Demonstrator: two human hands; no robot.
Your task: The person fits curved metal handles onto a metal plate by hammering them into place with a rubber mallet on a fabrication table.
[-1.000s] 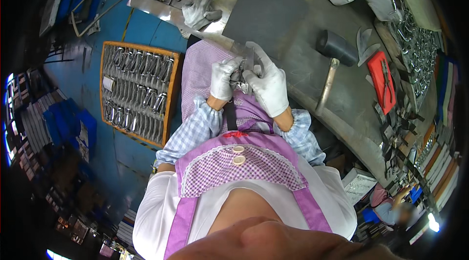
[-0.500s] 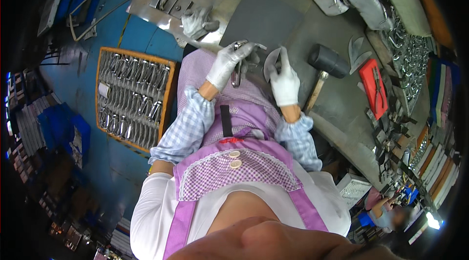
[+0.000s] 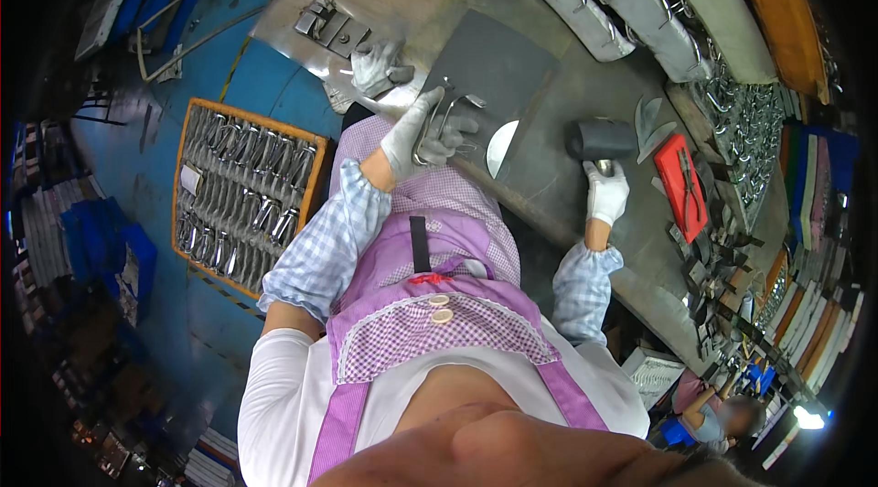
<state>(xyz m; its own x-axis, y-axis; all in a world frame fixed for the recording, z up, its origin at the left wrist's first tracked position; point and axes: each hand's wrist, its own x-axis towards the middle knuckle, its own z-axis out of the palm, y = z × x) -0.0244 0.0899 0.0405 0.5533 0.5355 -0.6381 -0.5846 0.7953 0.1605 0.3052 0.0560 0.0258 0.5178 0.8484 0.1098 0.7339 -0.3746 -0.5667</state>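
My left hand [image 3: 421, 135], in a white glove, is closed around a shiny metal piece [image 3: 446, 112] with slim arms and a bent tip. It is held over the near edge of the workbench, and its exact kind is unclear. My right hand [image 3: 605, 194], also gloved, grips the handle of a black-headed mallet [image 3: 599, 139] lying on the bench to the right. Between the hands lies a shiny curved metal plate [image 3: 501, 149], beside a dark grey square mat [image 3: 494, 48].
Left of my lap, an orange-edged tray [image 3: 320, 171] holds rows of shiny metal pieces. A crumpled grey glove [image 3: 377, 66] and a metal fixture [image 3: 329, 27] sit at the far left of the bench. Pliers [image 3: 688, 185] rest on a red pad [image 3: 672, 158] to the right.
My right hand has left the curved plate, moved right and taken hold of the mallet handle. The mallet head has shifted slightly. My left hand has moved a little left with the metal piece.
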